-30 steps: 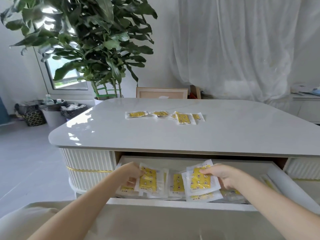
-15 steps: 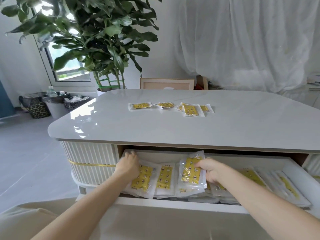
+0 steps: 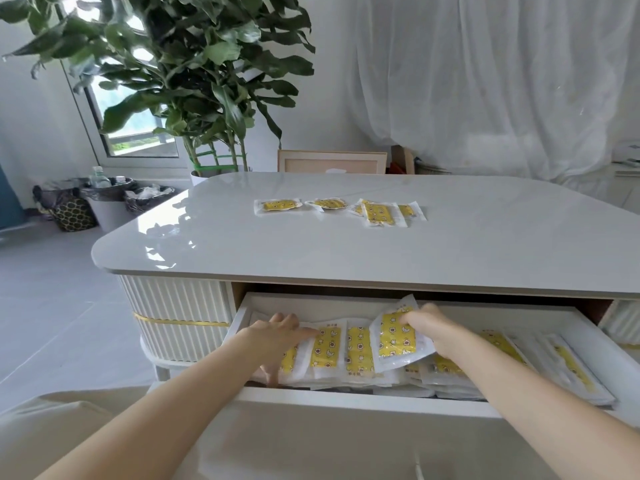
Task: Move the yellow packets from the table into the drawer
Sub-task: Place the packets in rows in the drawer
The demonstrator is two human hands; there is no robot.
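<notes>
Several yellow packets in clear wrappers (image 3: 379, 212) lie in a row on the white table (image 3: 485, 244). Below, the drawer (image 3: 346, 398) stands pulled out, filled with more yellow packets (image 3: 358, 351). My left hand (image 3: 277, 337) rests on the packets at the drawer's left end, fingers spread and reaching inward. My right hand (image 3: 433, 329) pinches a tilted yellow packet (image 3: 396, 336) just above the pile in the middle of the drawer.
A large potted plant (image 3: 194, 74) stands behind the table's left corner. Bins and bags (image 3: 104, 202) sit on the floor at the left. A framed panel (image 3: 332, 161) leans behind the table. White curtains (image 3: 485, 81) hang at the back right.
Both hands have gone deeper into the drawer. My left hand let its packet lie on the pile and now rests on it; my right hand still holds its packet, lowered toward the pile.
</notes>
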